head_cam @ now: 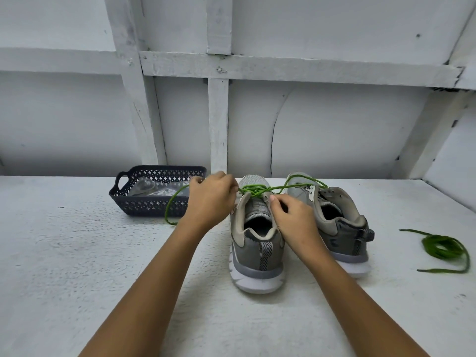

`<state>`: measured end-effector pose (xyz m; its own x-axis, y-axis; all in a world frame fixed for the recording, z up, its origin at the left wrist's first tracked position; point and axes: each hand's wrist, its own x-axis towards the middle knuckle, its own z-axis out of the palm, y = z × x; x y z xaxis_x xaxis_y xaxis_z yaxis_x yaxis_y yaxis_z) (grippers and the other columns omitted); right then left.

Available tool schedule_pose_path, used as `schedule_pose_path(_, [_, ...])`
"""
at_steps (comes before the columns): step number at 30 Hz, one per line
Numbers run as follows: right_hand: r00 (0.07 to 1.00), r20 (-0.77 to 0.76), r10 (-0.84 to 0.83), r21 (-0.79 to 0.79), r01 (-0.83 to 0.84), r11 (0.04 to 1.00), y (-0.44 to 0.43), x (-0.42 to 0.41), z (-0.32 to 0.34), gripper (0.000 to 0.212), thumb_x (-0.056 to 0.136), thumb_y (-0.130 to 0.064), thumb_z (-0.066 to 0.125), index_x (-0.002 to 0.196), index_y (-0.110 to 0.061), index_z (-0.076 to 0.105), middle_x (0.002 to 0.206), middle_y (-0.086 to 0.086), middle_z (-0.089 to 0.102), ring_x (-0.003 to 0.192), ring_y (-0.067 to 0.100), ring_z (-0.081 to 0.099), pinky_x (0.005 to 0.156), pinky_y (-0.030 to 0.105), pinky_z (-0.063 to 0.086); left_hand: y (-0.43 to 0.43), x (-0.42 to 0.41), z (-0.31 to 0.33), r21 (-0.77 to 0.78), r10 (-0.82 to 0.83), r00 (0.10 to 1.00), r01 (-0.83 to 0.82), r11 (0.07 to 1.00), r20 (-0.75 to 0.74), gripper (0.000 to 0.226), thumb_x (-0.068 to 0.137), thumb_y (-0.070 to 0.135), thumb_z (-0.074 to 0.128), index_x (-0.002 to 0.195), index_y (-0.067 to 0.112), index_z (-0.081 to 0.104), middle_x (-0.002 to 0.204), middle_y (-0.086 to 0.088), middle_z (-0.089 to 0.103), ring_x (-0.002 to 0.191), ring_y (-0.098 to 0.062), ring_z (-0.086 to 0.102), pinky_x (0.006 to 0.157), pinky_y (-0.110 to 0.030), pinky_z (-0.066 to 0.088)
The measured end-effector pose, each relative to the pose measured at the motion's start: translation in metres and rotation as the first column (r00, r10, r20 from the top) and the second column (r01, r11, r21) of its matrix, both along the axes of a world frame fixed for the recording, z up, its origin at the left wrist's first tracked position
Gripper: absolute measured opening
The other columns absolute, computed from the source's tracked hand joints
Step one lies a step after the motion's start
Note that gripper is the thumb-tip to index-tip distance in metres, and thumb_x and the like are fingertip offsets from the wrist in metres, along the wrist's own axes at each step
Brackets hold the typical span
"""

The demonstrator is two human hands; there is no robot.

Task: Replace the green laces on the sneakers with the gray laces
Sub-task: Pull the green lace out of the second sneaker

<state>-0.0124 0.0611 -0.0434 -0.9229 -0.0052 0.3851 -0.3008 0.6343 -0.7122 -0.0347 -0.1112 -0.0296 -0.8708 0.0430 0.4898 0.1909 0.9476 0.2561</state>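
The left hand [210, 199] is closed, its fingers curled in and its fingertips pinched on the green lace [253, 190] just at the left side of the near sneaker [257, 243], up by the front eyelets. The right hand [293, 215] is closed as well, thumb and forefinger nipped together on the right eyelet edge of the same shoe, right below where the lace is bunched (whether a strand of lace is caught in that pinch too cannot be told from here). The green lace lies gathered in a knot of strands across the throat of the near sneaker. One end runs out past the left hand and hangs in a curve down to the table [77, 253] in front of the basket [154, 202]; the other strands stretch to the right and loop over the toe of the second sneaker [340, 222]. Both sneakers stand upright side by side on the white table, heels toward the person, the second one a little farther back and turned slightly outward, with no lace threaded through its eyelets. A loose green lace [443, 248] lies coiled on the table well to the right of the shoes. The dark openwork basket sits to the left near the white wall [334, 124], and holds a clear packet [152, 189] with something pale grey in it, too blurred to name.
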Motion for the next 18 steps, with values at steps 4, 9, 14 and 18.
schedule_pose_path(4, [1.0, 0.004, 0.0, 0.006, 0.0, 1.0, 0.0, 0.001, 0.002, 0.03, 0.098, -0.026, 0.045, 0.111, -0.012, 0.068, 0.1, 0.006, 0.068, 0.093, 0.016, 0.057, 0.071, 0.02, 0.033, -0.014, 0.002, 0.011, 0.15, 0.214, 0.961, -0.189, 0.97, -0.173, 0.02, 0.095, 0.021, 0.042, 0.105, 0.013, 0.058, 0.107, -0.003, 0.058, 0.098, -0.022, 0.053, 0.093, -0.039, 0.028])
schedule_pose_path(9, [1.0, -0.002, -0.006, 0.034, 0.006, 0.999, 0.0, -0.001, -0.002, 0.03, 0.098, -0.028, 0.045, 0.112, -0.015, 0.068, 0.098, 0.004, 0.068, 0.087, 0.011, 0.053, 0.069, 0.019, 0.031, -0.042, 0.004, 0.019, 0.064, 0.337, 0.941, -0.335, 0.94, -0.023, 0.024, 0.093, 0.021, 0.043, 0.106, 0.01, 0.059, 0.11, -0.01, 0.058, 0.105, -0.03, 0.051, 0.097, -0.047, 0.03])
schedule_pose_path(14, [1.0, -0.003, -0.002, 0.183, 0.002, 0.983, 0.001, -0.008, 0.01, 0.036, 0.1, -0.028, 0.04, 0.101, -0.005, 0.067, 0.096, 0.012, 0.066, 0.091, 0.024, 0.057, 0.067, 0.025, 0.027, -0.024, 0.0, 0.01, -0.086, 0.255, 0.96, -0.247, 0.965, 0.112, 0.042, 0.091, 0.018, 0.044, 0.133, 0.017, 0.043, 0.126, -0.01, 0.049, 0.116, -0.03, 0.046, 0.098, -0.046, 0.032])
schedule_pose_path(18, [0.998, -0.056, 0.025, 0.467, 0.004, 0.884, 0.006, -0.033, 0.035, 0.03, 0.097, -0.015, 0.044, 0.12, -0.007, 0.061, 0.114, 0.015, 0.059, 0.108, 0.032, 0.053, 0.087, 0.035, 0.039, -0.011, -0.007, 0.003, -0.142, 0.065, 0.984, -0.041, 0.989, 0.167, 0.053, 0.092, 0.018, 0.045, 0.142, 0.03, 0.034, 0.141, -0.008, 0.035, 0.131, -0.027, 0.033, 0.108, -0.046, 0.024])
